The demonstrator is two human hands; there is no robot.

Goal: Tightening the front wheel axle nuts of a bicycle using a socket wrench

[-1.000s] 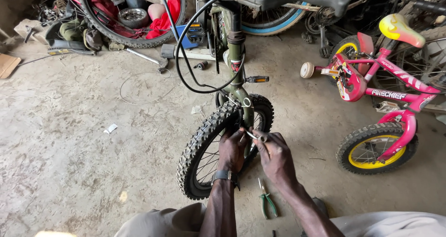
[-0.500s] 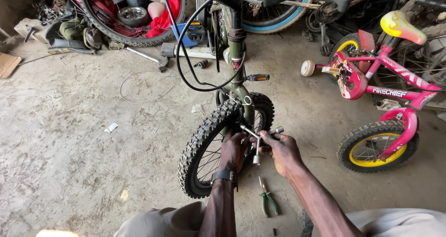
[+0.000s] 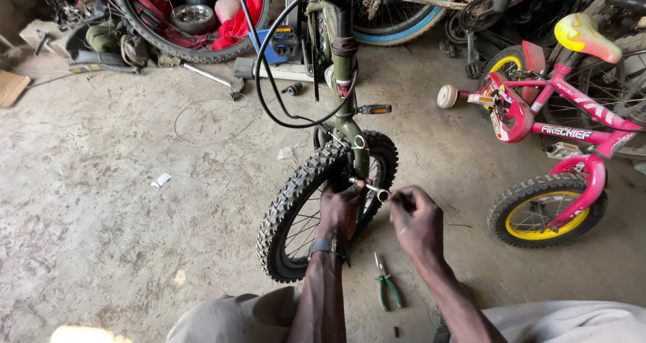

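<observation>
Left hand [image 3: 340, 208] grips the hub area of the knobby front wheel [image 3: 296, 208], fingers wrapped around a metal socket wrench [image 3: 370, 189] that juts out to the right at the axle. Right hand [image 3: 416, 218] sits just beside the wrench's open end, fingertips pinched together on something too small to make out. The wheel stands upright in the olive-green fork [image 3: 350, 124]. Green-handled pliers [image 3: 386, 286] lie on the concrete floor [image 3: 101, 235] below the hands. A pink child's bicycle [image 3: 552, 134] stands to the right, well apart.
</observation>
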